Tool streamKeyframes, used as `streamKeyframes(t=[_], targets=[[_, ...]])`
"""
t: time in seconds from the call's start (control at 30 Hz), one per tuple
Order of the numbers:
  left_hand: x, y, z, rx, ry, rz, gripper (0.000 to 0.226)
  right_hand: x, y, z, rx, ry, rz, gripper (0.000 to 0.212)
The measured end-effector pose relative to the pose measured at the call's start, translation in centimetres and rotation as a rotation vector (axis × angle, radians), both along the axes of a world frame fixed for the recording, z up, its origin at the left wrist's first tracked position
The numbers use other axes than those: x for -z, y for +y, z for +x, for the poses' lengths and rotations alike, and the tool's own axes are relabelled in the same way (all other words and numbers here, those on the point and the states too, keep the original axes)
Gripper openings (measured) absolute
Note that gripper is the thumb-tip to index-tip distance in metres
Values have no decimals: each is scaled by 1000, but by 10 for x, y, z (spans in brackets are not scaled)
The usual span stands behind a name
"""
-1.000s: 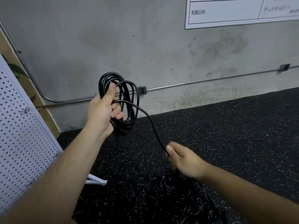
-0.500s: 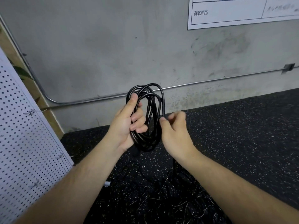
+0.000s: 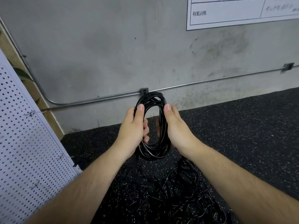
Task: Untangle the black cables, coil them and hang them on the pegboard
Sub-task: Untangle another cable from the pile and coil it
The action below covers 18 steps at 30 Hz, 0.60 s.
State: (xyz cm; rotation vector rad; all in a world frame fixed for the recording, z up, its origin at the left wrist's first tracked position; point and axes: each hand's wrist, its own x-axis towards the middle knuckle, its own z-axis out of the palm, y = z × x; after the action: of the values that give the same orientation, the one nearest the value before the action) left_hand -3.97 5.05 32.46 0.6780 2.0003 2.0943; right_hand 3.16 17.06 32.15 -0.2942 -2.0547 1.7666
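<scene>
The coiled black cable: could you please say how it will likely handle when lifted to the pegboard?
The coiled black cable is probably floppy: loops sag below the left hand and right hand. Its glossy jacket looks slippery, so loops may splay.

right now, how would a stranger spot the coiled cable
Find the metal conduit along the grey wall. Below it, the left hand and right hand hold up the coiled cable. Unlike the loose tangle on the floor, it's one tidy oval.
</scene>
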Motion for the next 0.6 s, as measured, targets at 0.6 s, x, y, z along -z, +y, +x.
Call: streamKeyframes(t=[0.6], targets=[[27,12,20,19,371,-101,12,13,-12,-1,-83,31,85,57]])
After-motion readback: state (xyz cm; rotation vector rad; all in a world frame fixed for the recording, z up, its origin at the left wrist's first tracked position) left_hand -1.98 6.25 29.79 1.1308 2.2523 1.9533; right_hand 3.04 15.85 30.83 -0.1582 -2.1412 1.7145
